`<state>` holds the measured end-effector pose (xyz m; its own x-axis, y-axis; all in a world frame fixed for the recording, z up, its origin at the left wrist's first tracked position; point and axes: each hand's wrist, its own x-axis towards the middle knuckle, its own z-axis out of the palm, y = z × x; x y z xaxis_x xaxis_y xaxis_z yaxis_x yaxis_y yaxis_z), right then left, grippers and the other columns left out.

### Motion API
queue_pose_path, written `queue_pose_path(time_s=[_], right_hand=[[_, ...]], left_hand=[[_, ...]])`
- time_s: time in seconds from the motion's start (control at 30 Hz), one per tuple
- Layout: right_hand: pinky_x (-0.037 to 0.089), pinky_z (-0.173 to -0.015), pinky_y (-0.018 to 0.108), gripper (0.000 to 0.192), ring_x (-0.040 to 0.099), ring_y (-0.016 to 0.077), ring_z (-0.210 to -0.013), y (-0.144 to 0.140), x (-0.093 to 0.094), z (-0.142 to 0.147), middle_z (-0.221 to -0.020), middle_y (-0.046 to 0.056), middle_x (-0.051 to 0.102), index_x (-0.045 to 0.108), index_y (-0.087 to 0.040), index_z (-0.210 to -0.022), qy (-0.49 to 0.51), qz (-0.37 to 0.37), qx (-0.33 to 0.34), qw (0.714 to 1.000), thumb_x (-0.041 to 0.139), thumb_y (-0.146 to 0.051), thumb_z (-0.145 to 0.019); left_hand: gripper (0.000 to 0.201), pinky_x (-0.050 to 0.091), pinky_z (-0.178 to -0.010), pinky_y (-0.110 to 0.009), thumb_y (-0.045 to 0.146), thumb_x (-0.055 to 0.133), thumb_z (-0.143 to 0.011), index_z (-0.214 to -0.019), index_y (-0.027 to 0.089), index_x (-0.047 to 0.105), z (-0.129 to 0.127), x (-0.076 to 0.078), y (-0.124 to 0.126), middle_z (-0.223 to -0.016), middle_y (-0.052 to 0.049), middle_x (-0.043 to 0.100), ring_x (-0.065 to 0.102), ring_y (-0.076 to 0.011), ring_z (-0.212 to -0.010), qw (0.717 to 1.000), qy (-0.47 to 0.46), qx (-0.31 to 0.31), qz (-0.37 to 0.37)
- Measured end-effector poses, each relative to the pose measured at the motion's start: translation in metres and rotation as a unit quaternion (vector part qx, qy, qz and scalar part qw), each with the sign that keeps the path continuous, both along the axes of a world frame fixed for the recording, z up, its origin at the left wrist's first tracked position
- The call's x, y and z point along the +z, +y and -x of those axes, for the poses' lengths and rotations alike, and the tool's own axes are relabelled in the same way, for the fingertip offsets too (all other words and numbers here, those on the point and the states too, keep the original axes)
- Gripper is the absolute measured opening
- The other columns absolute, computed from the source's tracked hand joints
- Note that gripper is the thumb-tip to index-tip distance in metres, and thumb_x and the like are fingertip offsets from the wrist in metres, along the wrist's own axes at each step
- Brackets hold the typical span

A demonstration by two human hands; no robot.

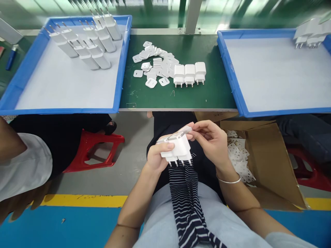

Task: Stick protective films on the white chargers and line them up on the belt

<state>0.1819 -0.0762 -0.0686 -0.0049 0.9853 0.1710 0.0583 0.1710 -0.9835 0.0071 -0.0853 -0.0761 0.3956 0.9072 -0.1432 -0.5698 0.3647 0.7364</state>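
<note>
My left hand (156, 155) grips two or three white plug chargers (178, 148) side by side over my lap, pins pointing down. My right hand (210, 137) pinches a small white cover piece (184, 130) at the top edge of those chargers. On the green table (181, 96) lie a heap of white cover plates (155, 63) and three white chargers (189, 73) standing in a row beside it.
A blue tray (121, 69) at the left holds several chargers (88, 41) lying down. Another blue tray (232, 75) at the right has a few chargers (309, 34) in its far corner. A cardboard box (271, 162) of small parts sits right of my lap. Another person's arm (20, 162) and a red stool (95, 150) are at the left.
</note>
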Motion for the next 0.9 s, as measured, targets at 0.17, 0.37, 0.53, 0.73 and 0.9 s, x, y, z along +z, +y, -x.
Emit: queue_pose_path(time_s=[0.17,0.37,0.53,0.73,0.9], right_hand=[[0.061,-0.064,0.019,0.016,0.072,0.0094,-0.066,-0.004,-0.001,-0.003,-0.079,-0.005,0.074,0.069,-0.023,-0.095,-0.039,-0.042,-0.078,0.995,0.074,-0.010,-0.088],[0.059,-0.065,0.022,0.036,0.068,0.0104,-0.066,-0.009,0.007,-0.011,-0.076,-0.006,0.074,0.066,-0.029,-0.125,-0.011,0.031,-0.006,0.999,0.067,-0.012,-0.094],[0.055,-0.056,0.019,0.030,0.065,0.0087,-0.060,-0.016,0.020,-0.011,-0.074,-0.003,0.075,0.075,-0.027,-0.118,0.071,0.059,-0.032,0.995,0.068,-0.012,-0.094],[0.051,-0.046,0.017,0.026,0.063,0.0084,-0.051,-0.032,0.025,0.003,-0.068,-0.004,0.075,0.075,-0.025,-0.113,0.133,0.112,0.005,0.985,0.075,-0.013,-0.089],[0.052,-0.046,0.017,0.024,0.063,0.0081,-0.050,-0.033,0.020,0.010,-0.068,-0.004,0.075,0.073,-0.024,-0.111,0.149,0.123,0.018,0.981,0.076,-0.016,-0.089]], left_hand=[[0.042,0.065,-0.073,-0.028,0.031,0.087,-0.065,-0.106,0.022,0.083,-0.002,0.007,-0.005,-0.117,-0.008,0.079,0.078,-0.0264,-0.096,0.994,0.097,0.038,-0.030],[0.045,0.056,-0.110,-0.041,0.016,0.087,-0.072,-0.115,0.024,0.078,-0.007,0.005,-0.010,-0.132,-0.009,0.073,0.070,-0.0261,-0.124,0.905,0.308,0.154,-0.250],[0.044,0.059,-0.107,-0.044,0.013,0.082,-0.077,-0.120,0.019,0.074,-0.012,0.006,-0.013,-0.133,-0.013,0.072,0.071,-0.0253,-0.122,0.825,0.407,0.223,-0.322],[0.044,0.062,-0.104,-0.040,0.014,0.081,-0.080,-0.122,0.015,0.071,-0.016,0.003,-0.014,-0.133,-0.014,0.072,0.072,-0.0249,-0.119,0.761,0.463,0.268,-0.367],[0.045,0.063,-0.101,-0.039,0.020,0.081,-0.082,-0.125,0.016,0.069,-0.017,0.002,-0.014,-0.135,-0.014,0.070,0.072,-0.0259,-0.119,0.739,0.468,0.271,-0.402]])
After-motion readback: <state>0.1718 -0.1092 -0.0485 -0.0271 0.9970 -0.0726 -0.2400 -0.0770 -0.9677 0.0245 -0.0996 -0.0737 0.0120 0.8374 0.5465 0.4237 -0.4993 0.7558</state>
